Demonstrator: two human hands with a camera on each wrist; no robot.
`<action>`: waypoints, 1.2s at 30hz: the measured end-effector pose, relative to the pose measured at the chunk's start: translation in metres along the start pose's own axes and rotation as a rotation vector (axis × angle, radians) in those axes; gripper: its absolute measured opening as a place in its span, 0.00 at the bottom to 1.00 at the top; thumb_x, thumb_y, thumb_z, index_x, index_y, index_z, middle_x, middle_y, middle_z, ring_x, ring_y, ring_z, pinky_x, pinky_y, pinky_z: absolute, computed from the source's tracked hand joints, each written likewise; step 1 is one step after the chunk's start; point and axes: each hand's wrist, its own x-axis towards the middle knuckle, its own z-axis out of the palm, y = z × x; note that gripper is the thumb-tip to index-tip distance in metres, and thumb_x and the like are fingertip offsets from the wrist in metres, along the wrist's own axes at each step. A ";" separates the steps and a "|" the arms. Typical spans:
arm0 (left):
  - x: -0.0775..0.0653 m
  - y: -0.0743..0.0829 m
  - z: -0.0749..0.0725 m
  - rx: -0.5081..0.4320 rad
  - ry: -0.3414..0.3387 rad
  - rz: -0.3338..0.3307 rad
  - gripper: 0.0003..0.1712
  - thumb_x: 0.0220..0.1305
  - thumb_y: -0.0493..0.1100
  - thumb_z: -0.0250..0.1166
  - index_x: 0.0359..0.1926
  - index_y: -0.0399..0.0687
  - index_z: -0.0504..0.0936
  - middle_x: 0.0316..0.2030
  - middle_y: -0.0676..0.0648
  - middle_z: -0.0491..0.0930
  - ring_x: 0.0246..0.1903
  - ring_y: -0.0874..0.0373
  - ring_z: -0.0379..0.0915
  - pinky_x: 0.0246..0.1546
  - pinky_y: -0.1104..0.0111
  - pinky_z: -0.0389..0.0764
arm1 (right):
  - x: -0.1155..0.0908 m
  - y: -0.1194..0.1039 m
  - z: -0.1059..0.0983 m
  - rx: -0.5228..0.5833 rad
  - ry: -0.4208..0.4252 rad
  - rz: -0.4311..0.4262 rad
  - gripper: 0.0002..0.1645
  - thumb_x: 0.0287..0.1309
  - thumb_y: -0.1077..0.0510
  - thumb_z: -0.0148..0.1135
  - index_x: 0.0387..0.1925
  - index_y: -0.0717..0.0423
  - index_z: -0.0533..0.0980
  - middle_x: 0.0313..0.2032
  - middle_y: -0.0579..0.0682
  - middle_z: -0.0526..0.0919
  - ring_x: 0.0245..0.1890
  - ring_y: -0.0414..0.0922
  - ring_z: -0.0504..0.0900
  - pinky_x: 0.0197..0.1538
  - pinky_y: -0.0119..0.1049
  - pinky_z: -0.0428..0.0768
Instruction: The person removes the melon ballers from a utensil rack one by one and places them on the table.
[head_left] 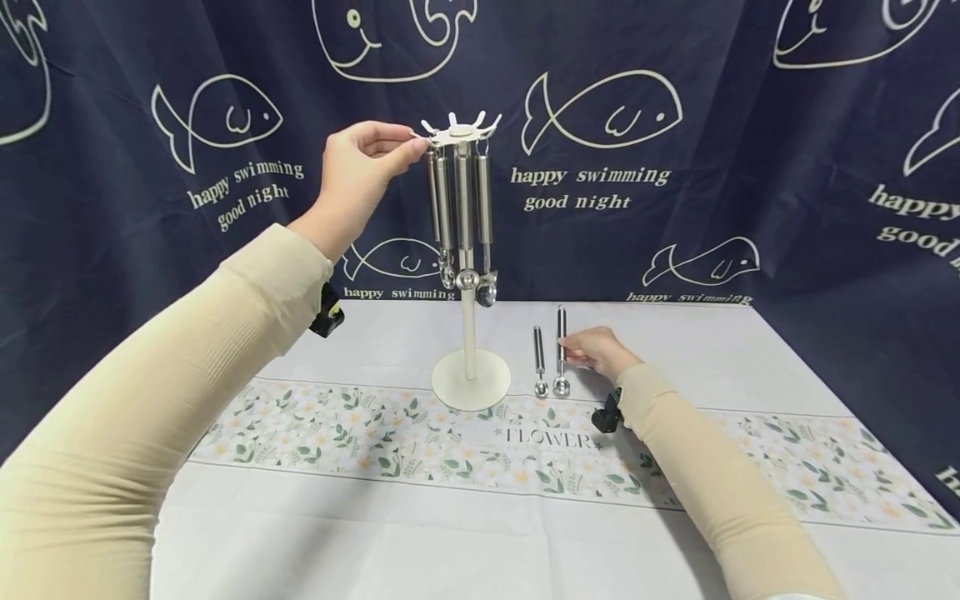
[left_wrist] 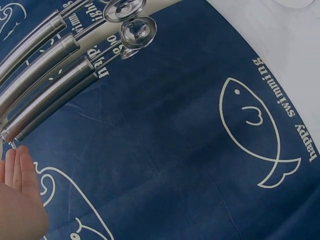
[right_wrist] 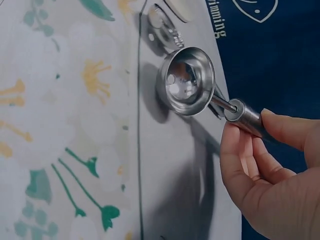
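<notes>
A cream utensil stand (head_left: 471,392) with a ring of hooks at its top stands on the table. Steel-handled scoops (head_left: 484,200) hang from it, bowls down. My left hand (head_left: 367,162) is raised at the stand's left side, thumb and fingers pinching at a hook; the exact contact is small. In the left wrist view, its fingertips (left_wrist: 22,167) are by the handle ends. My right hand (head_left: 595,350) grips the handle of a small round-bowled scoop (right_wrist: 187,82), whose bowl is nearest the table runner. Another small scoop (head_left: 539,362) lies to its left.
A white cloth with a floral runner (head_left: 420,442) covers the table. Behind it hangs a dark blue curtain (head_left: 600,250) with fish drawings. The stand's round base lies left of the two scoops at the table's far side.
</notes>
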 end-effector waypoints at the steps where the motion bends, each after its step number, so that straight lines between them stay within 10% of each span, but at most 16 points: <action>1: 0.000 -0.001 0.000 0.005 0.001 0.003 0.18 0.54 0.40 0.74 0.45 0.37 0.82 0.33 0.53 0.85 0.35 0.65 0.83 0.50 0.71 0.80 | 0.001 0.001 0.001 -0.008 0.007 0.006 0.26 0.61 0.68 0.61 0.57 0.76 0.67 0.22 0.45 0.80 0.23 0.34 0.81 0.42 0.30 0.85; 16: -0.003 -0.002 -0.001 0.020 -0.007 0.012 0.18 0.54 0.42 0.74 0.44 0.39 0.83 0.34 0.52 0.85 0.37 0.64 0.83 0.51 0.71 0.79 | 0.010 0.009 0.006 -0.051 0.074 0.064 0.12 0.55 0.69 0.65 0.41 0.68 0.73 0.16 0.44 0.77 0.17 0.34 0.78 0.31 0.28 0.84; 36: -0.001 -0.003 0.000 0.043 -0.004 0.019 0.18 0.53 0.43 0.75 0.44 0.41 0.82 0.32 0.54 0.84 0.38 0.63 0.82 0.51 0.72 0.78 | 0.013 0.007 0.010 -0.110 0.132 0.134 0.34 0.53 0.68 0.68 0.60 0.73 0.65 0.16 0.45 0.77 0.16 0.35 0.79 0.32 0.27 0.84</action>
